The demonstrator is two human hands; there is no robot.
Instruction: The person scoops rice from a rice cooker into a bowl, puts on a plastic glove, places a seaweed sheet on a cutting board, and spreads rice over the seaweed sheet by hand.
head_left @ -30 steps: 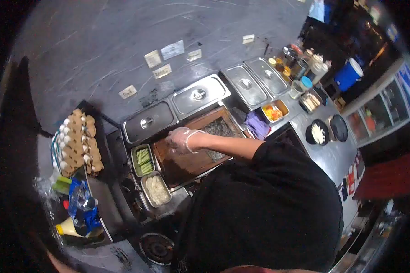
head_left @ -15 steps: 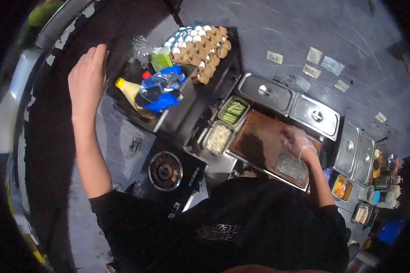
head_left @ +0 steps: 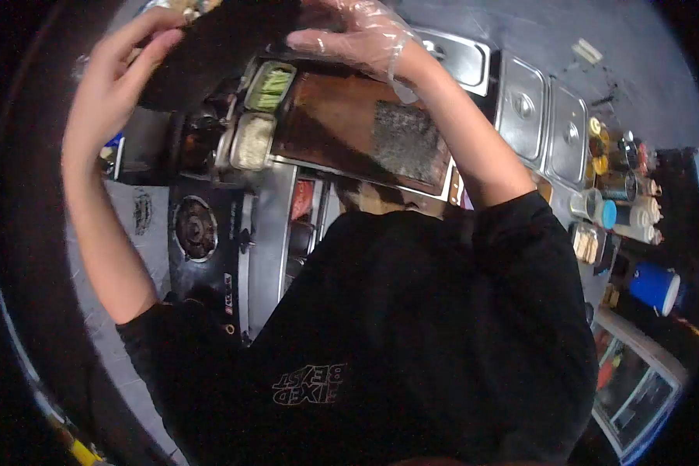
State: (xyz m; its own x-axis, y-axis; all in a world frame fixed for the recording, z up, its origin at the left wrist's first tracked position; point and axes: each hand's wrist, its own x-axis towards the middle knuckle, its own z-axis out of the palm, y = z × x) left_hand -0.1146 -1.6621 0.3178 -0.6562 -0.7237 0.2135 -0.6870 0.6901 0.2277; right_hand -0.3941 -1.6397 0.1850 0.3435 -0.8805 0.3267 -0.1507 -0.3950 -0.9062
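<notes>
Raised at the upper left, my bare left hand [head_left: 116,74] has its thumb and fingers bent together at the edge of a large dark sheet-like thing [head_left: 225,50], too dark to identify. At the sheet's other side, my right hand [head_left: 357,39] wears a clear plastic glove, thumb and fingers around the edge; some fingertips are cut off by the frame. Beneath my right arm, a dark, rough nori sheet [head_left: 408,140] lies flat on a brown board [head_left: 322,116].
Left of the board stand containers of green cucumber strips [head_left: 272,87] and a pale shredded food [head_left: 252,144]. A gas burner [head_left: 196,227] is at the left. Lidded steel pans [head_left: 523,105], bottles [head_left: 645,210] and a blue tub [head_left: 654,287] occupy the right.
My right hand has lifted from the nori on the board and moved up and left. The dark sheet-like thing now spans the space between my hands. The view has shifted.
</notes>
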